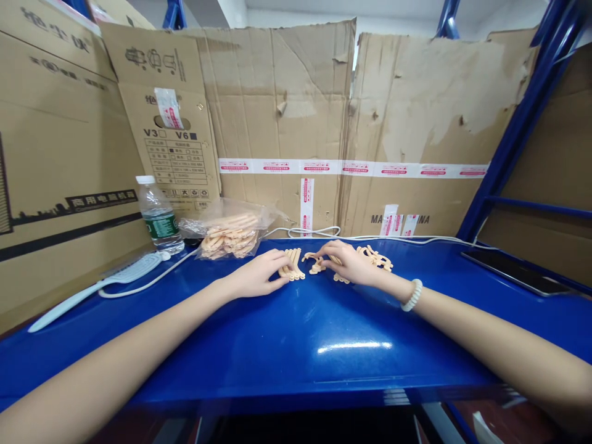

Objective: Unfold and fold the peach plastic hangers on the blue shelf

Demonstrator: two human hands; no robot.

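My left hand [261,271] rests at the left end of a row of thin beige wooden-looking sticks [296,266]. Its fingers are bent and the thumb stands apart from them, with the fingertips touching the sticks. My right hand [351,262] hovers low over small curved beige pieces [316,266], index finger and thumb apart; whether a fingertip touches one is hard to tell. More sticks [341,279] show partly under the right palm. Just behind that hand lies a loose pile of ring-like and curved beige pieces [375,257]. A pale beaded bracelet [412,295] circles the right wrist.
On the blue tabletop [296,345], a clear bag of beige pieces [235,231] lies back left, beside a water bottle [160,216] and a pale hairbrush [102,283]. A black phone [515,273] lies at right. White cable [314,232] runs before cardboard walls [277,111].
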